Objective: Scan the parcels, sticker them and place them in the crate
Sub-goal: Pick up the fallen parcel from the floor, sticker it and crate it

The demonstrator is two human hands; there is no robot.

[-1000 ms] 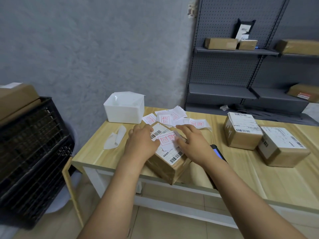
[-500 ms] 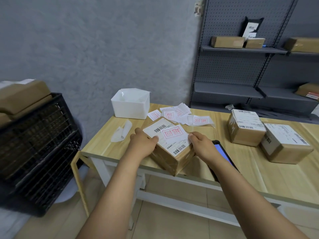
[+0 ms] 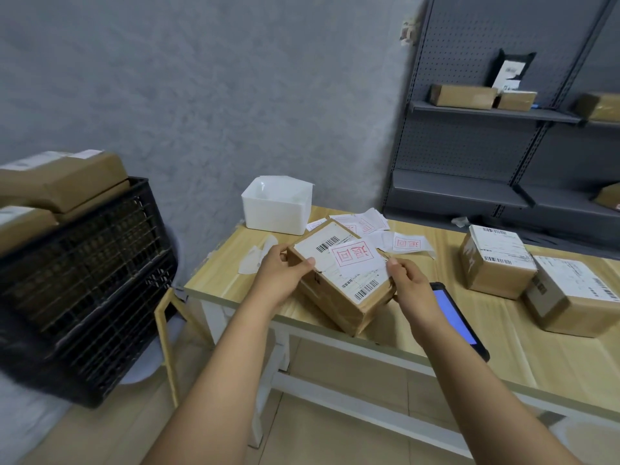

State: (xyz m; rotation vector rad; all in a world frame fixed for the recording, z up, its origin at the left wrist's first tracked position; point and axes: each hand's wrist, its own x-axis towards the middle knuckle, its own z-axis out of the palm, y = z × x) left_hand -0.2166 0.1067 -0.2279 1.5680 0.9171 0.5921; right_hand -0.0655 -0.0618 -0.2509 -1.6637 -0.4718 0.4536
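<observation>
A brown cardboard parcel (image 3: 349, 297) with a white barcode label and a red-stamped sticker (image 3: 356, 256) on top is held tilted above the table's front edge. My left hand (image 3: 285, 273) grips its left end, thumb on top. My right hand (image 3: 407, 280) grips its right end. The black plastic crate (image 3: 84, 280) stands at the left, with parcels (image 3: 63, 182) piled in it. A scanner with a lit blue screen (image 3: 456, 313) lies on the table right of my right hand. Loose red-stamped stickers (image 3: 409, 245) lie behind the parcel.
Two more labelled parcels (image 3: 496, 260) (image 3: 573, 293) sit on the wooden table (image 3: 503, 350) at the right. A white tub (image 3: 276, 209) and peeled backing paper (image 3: 255, 260) lie at the back left. Grey shelves (image 3: 486, 112) hold boxes behind.
My hands moved from pressing the sticker on top to gripping the parcel's ends, and the parcel has come up off the table. The view has turned left toward the crate.
</observation>
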